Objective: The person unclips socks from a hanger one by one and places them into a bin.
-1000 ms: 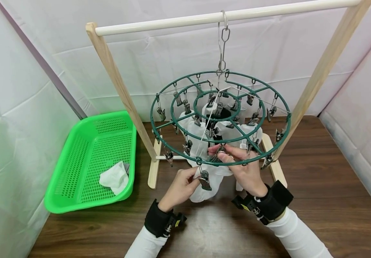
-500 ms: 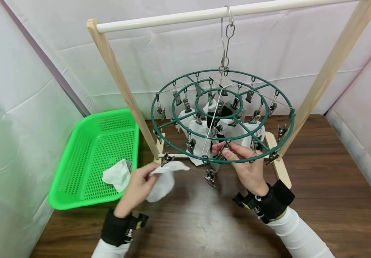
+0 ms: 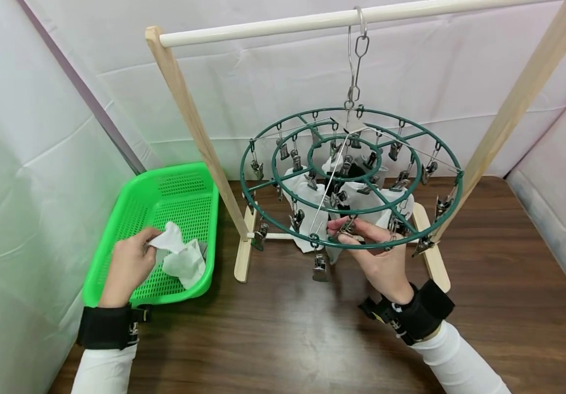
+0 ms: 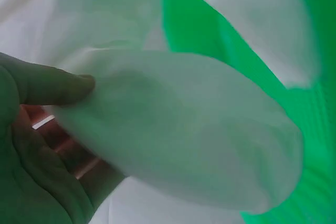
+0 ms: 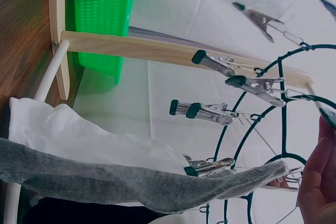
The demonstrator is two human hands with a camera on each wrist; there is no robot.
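My left hand (image 3: 151, 243) holds a white sock (image 3: 168, 239) over the green basket (image 3: 115, 246), at its near end. In the left wrist view the thumb (image 4: 52, 85) presses that sock (image 4: 178, 129) against my palm. A second white sock (image 3: 186, 266) lies in the basket. A green round clip hanger (image 3: 263, 216) hangs from a white rod (image 3: 312, 22), with white and dark socks (image 3: 307, 194) clipped near its middle. My right hand (image 3: 346, 230) pinches a metal clip (image 3: 348, 224) at the hanger's near rim. Beside its fingers (image 5: 317, 182), a grey sock (image 5: 131, 190) and a white sock (image 5: 79, 137) hang from clips.
The rod rests on a wooden frame with slanted legs (image 3: 199, 137) standing on a dark wooden table (image 3: 288, 328). Several bare clips (image 3: 319, 267) dangle from the outer ring. White fabric walls (image 3: 27, 164) close in on the left, the back and the right.
My left hand took a white sock from the hanger's near side and carried it left to the basket. My right hand stayed at the clip on the near rim.
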